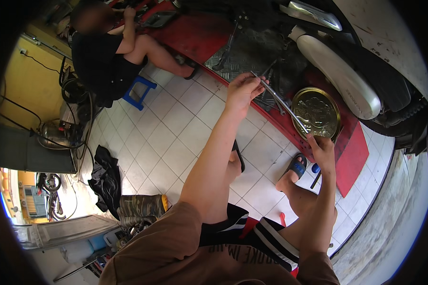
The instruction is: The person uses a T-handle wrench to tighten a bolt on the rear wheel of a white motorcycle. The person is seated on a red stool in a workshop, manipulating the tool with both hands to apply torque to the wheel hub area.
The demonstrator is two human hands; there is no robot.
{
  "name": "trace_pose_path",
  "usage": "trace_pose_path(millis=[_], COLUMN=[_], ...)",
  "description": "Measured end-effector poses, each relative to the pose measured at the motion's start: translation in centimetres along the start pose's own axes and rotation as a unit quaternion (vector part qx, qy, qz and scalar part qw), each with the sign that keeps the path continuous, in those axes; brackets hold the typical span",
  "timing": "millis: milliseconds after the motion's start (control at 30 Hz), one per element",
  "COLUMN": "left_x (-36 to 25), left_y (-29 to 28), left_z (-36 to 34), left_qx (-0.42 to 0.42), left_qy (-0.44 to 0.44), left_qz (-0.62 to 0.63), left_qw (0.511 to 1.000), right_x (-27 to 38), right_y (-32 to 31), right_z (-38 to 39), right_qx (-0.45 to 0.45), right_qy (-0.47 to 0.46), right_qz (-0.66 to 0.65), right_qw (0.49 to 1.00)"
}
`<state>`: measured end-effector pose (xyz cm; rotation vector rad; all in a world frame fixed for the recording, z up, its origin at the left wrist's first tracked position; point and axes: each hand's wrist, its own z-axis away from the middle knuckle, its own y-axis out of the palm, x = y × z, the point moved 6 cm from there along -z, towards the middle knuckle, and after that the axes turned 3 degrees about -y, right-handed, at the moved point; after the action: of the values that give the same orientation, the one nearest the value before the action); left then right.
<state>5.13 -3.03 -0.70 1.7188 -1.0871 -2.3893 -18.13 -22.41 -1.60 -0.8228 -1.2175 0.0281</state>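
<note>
A long silver metal rod (282, 104) runs diagonally between my two hands. My left hand (243, 91) is closed on its upper part. My right hand (321, 149) grips the lower end, with the thumb raised along it. Behind the rod a round gold-coloured tray (325, 107) rests on the red platform (354, 171). Several dark tools, including a wrench (281, 108), lie beside the tray on the tread-plate surface (237, 61). Just below my right hand is a blue-handled tool (315, 168).
A motorbike with a silver exhaust (337, 76) stands on the platform. At upper left another person (95, 57) sits by a blue stool (140, 95). Black cloth (103, 175), a camouflage item (140, 207) and hoses by a compressor (55, 133) are at left, around the tiled floor (166, 147).
</note>
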Motion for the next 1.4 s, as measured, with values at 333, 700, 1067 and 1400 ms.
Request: trace_pose_path(millis=[333,700,1067,1400], left_x=[-0.7,-0.3,-0.2,-0.1], left_y=[0.1,0.3,0.3,0.4], left_z=[0.8,0.4,0.3,0.3], left_qx=[-0.029,-0.030,-0.038,-0.033], left_qy=[-0.005,-0.003,-0.005,-0.010], left_qz=[-0.009,-0.005,-0.009,-0.021], left_qw=[1.000,1.000,0.999,0.999], right_x=[0.1,0.3,1.1,0.5], right_y=[0.8,0.2,0.0,0.1], right_z=[0.6,0.4,0.5,0.4], right_qx=[0.008,-0.004,0.027,0.008], right_qy=[0.013,-0.001,0.015,-0.008], right_qz=[-0.033,-0.022,-0.016,-0.015], right_qw=[0.999,1.000,0.999,1.000])
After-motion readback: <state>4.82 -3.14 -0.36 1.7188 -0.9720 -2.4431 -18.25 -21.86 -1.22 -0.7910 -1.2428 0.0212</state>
